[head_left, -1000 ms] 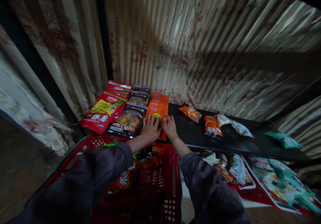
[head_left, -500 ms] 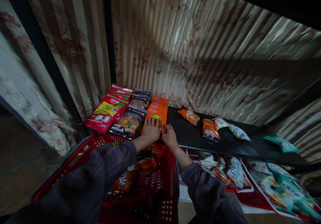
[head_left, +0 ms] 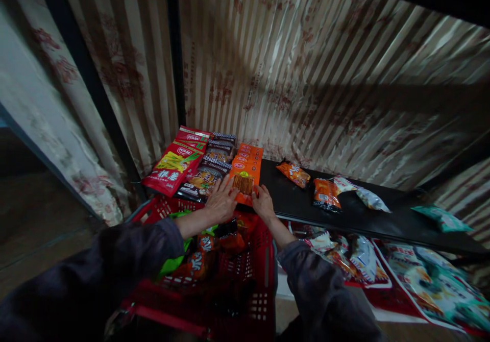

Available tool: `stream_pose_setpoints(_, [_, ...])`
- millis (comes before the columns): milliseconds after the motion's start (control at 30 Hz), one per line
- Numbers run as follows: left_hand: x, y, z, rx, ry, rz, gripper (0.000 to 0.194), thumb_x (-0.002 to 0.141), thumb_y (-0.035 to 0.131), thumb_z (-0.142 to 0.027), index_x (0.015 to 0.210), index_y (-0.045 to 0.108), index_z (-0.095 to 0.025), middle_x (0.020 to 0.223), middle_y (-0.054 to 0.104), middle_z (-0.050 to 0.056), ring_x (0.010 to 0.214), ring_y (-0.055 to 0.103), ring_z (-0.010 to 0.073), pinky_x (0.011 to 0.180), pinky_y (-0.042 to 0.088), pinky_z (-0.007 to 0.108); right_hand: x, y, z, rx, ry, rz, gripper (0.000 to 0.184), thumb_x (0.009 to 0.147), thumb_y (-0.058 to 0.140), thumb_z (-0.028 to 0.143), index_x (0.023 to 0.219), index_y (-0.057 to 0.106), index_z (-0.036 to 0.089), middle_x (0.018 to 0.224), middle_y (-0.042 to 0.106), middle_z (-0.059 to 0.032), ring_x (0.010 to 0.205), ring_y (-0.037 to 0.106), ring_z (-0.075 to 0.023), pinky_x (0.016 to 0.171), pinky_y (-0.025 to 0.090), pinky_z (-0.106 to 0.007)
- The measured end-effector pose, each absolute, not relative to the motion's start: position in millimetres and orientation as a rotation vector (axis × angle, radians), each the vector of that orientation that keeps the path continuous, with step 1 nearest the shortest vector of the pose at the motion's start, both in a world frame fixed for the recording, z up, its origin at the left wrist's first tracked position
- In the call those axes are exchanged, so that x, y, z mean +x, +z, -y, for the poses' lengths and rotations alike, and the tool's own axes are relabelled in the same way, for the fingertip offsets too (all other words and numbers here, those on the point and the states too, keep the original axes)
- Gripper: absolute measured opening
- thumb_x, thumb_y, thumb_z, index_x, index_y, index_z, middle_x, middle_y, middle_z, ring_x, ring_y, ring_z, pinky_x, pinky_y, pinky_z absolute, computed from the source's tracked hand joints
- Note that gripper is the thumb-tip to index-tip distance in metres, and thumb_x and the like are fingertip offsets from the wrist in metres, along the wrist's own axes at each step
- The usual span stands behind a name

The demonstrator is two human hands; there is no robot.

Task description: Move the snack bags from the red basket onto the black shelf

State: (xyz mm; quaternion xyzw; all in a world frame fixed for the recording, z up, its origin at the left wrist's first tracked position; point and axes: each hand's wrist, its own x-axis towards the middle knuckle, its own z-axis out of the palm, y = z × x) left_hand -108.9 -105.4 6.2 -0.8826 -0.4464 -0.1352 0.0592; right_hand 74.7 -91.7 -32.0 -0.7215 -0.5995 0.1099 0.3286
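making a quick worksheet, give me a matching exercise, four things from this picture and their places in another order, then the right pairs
1. red packets
2. overlapping orange packets
3. teal packet
4. red basket

A. toward the right end of the black shelf
B. in front of the shelf
C. at the fingertips of the left hand and right hand
D. at the left end of the shelf

Pairs: 1-D; 2-C; 3-A; 4-B
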Motion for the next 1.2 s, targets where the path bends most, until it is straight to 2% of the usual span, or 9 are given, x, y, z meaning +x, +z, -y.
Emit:
stream_pose_setpoints(133, [-152,-3,121,-2.689,-0.311,1.36,0.055,0.09,0.052,-0.031,0.143,0.047,-0.016,0.159,0.026,0.017,0.149,0.013,0.0345,0.118,0.016,0.056,73,-30,94,-1.914,0.29,1.541,0.039,0.088,0.046,0.018,0.123,0.063,0.013,0.133,0.06,-0.0142,0.138,0.043,-0.0237,0.115,0.034,-0.036])
stream_pose_setpoints(267, [-174,-18,121,-2.643,-0.318,1.42,0.053,0.092,0.048,-0.029,0.144,0.047,-0.016,0.158,0.028,0.019,0.149,0.016,0.0339,0.118,0.016,0.058,71,-31,95,-1.932,0.279,1.543,0.038,0.087,0.048,0.018,0.122,0.064,0.013,0.132,0.06,-0.015,0.137,0.045,-0.0241,0.114,0.035,-0.035])
stream_pose_setpoints(467, [-167,-16,115,-2.626,-0.281,1.539,0.051,0.095,0.037,-0.021,0.145,0.045,-0.012,0.156,0.033,0.018,0.148,0.022,0.0304,0.117,0.023,0.05,72,-34,94,-1.915,0.253,1.543,0.038,0.087,0.047,0.017,0.121,0.064,0.014,0.135,0.057,-0.0169,0.132,0.05,-0.0248,0.113,0.036,-0.038])
stream_pose_setpoints(667, [-155,-10,110,-2.583,-0.28,1.626,0.051,0.095,0.034,-0.02,0.144,0.046,-0.012,0.155,0.037,0.017,0.146,0.028,0.0311,0.112,0.032,0.048,74,-40,95,-1.876,0.237,1.564,0.04,0.085,0.049,0.017,0.122,0.062,0.014,0.132,0.059,-0.0161,0.131,0.051,-0.0241,0.112,0.037,-0.039])
stream_pose_setpoints(1000, [-147,-9,108,-2.556,-0.318,1.607,0.052,0.094,0.036,-0.02,0.144,0.045,-0.006,0.154,0.037,0.019,0.144,0.029,0.0338,0.112,0.031,0.048,72,-34,101,-1.881,0.254,1.574,0.043,0.085,0.045,0.018,0.125,0.061,0.01,0.132,0.059,-0.0175,0.133,0.048,-0.025,0.112,0.036,-0.039])
stream_pose_setpoints(1200, [-148,-12,111,-2.623,-0.463,1.59,0.049,0.094,0.037,-0.019,0.141,0.047,-0.006,0.155,0.035,0.018,0.147,0.023,0.0315,0.113,0.031,0.048,60,-19,118,-1.798,0.153,1.528,0.047,0.088,0.044,0.021,0.132,0.054,0.007,0.147,0.044,-0.021,0.139,0.038,-0.0288,0.115,0.033,-0.046])
